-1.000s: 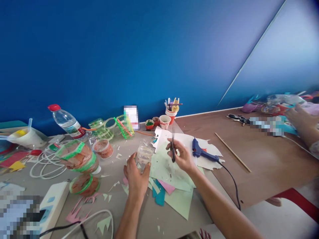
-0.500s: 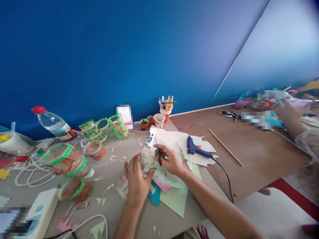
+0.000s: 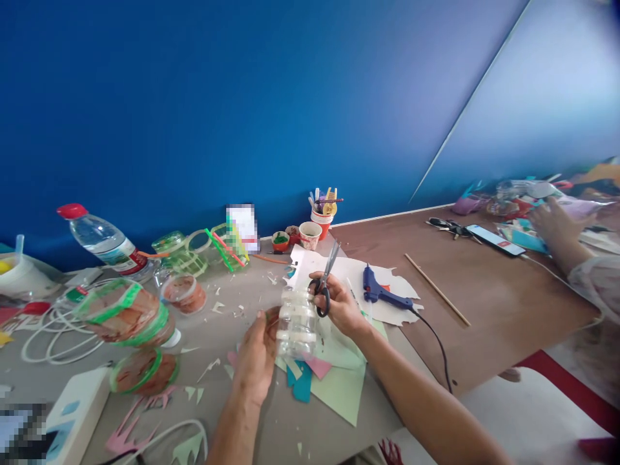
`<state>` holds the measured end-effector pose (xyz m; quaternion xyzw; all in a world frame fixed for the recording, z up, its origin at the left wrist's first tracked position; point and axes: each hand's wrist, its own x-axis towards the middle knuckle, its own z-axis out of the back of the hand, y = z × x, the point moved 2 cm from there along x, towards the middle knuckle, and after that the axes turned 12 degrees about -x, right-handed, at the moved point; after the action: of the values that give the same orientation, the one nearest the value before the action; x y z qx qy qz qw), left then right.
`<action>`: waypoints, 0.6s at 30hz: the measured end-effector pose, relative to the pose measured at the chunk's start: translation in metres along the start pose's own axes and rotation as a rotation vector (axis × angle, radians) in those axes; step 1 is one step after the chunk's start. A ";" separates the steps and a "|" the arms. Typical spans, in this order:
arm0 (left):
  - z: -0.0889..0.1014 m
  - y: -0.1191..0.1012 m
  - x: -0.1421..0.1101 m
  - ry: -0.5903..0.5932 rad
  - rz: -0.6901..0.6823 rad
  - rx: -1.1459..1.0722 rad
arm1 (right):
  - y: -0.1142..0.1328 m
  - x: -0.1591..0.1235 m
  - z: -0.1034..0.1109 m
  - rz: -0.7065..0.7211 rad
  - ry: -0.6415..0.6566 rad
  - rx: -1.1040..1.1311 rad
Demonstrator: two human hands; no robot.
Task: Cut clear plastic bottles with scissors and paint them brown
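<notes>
My left hand (image 3: 256,358) is wrapped round a clear ribbed plastic bottle piece (image 3: 296,321), held upright above the grey table. My right hand (image 3: 338,303) grips black-handled scissors (image 3: 326,281) with fingers through the loops. The blades point up and away, right beside the top of the bottle piece. Under both hands lie pale green, pink and blue paper pieces (image 3: 339,387).
A blue glue gun (image 3: 382,292) with a black cord lies on white paper to the right. Cut bottle pieces with green tape (image 3: 126,316), a water bottle (image 3: 104,242), white cable and paper cups (image 3: 310,234) crowd the left and back. Another person's hand (image 3: 557,223) works at the far right, near a phone (image 3: 495,239).
My left hand lifted the bottle piece and turned it upright. The scissors swung from pointing down at the paper to pointing up beside the bottle's top.
</notes>
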<state>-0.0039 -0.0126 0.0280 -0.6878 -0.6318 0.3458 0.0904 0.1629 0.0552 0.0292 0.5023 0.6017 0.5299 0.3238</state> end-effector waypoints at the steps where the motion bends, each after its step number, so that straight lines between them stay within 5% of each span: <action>1: -0.002 0.002 -0.002 0.040 0.027 0.001 | 0.000 0.000 -0.001 0.006 0.007 -0.006; 8: -0.007 0.005 -0.011 0.092 0.134 0.075 | 0.002 -0.003 -0.005 0.038 0.077 -0.092; 18: -0.001 0.000 -0.009 0.077 -0.032 0.208 | 0.008 -0.002 0.003 0.139 0.110 -0.438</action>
<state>-0.0029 -0.0206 0.0322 -0.6772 -0.5995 0.3813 0.1913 0.1682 0.0534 0.0361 0.4308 0.4532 0.6954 0.3543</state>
